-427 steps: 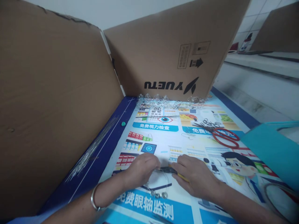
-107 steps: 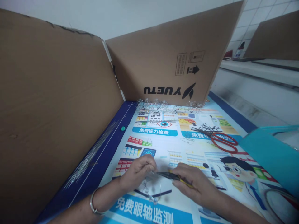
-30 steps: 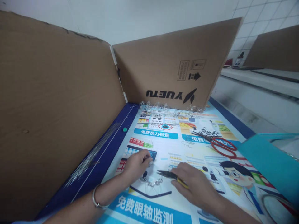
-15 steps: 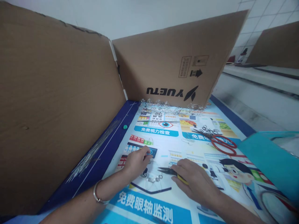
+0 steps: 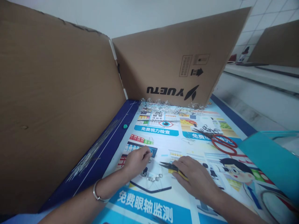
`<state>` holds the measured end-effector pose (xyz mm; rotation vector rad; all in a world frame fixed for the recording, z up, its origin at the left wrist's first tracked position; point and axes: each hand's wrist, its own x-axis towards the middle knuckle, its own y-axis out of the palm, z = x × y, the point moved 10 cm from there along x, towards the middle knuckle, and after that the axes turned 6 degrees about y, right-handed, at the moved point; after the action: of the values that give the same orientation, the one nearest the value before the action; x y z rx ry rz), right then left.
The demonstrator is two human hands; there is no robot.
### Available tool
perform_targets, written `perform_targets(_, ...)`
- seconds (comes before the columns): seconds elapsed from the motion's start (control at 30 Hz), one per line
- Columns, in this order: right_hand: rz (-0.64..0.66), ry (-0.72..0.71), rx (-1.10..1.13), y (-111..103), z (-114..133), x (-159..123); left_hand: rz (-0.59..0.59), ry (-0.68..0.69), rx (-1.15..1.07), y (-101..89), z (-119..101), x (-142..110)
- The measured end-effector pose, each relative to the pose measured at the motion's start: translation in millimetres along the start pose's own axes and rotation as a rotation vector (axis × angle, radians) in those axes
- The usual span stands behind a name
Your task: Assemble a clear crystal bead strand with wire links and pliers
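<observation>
My left hand (image 5: 136,161) rests on the printed poster mat (image 5: 163,143), its fingers pinched together on a thin clear wire whose loop (image 5: 153,179) carries several small silvery beads. My right hand (image 5: 193,175) is closed round small black pliers with yellow handles (image 5: 171,167); their tips point left toward the wire, a little apart from my left fingers. A metal bangle sits on my left wrist.
Cardboard walls (image 5: 60,102) stand at the left and back. Red-handled scissors (image 5: 221,143) and small dark rings (image 5: 209,128) lie at the right. A row of clear bits (image 5: 168,104) lines the back wall, thin wires (image 5: 93,152) lie along the left, and a teal box (image 5: 271,158) is at the right.
The beaded wire loop now lies on the mat instead of being held up between both hands. My left hand has shifted up and left; the pliers have drawn slightly away.
</observation>
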<state>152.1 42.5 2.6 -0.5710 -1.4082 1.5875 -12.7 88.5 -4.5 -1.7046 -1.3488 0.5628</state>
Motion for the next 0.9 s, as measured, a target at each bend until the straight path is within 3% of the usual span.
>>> perform_targets(0.23,0.022,0.03,0.013,3,-4,1,0.012,0.017,0.006,0.1,-4,-1)
perform_targets(0.6,-0.114,0.085,0.016,-4,-18,4,0.067,0.046,0.148,6.8,-19,-8)
perform_targets(0.9,-0.035,0.225,-0.092,1,-40,17,0.074,0.119,0.227,10.0,-31,-13)
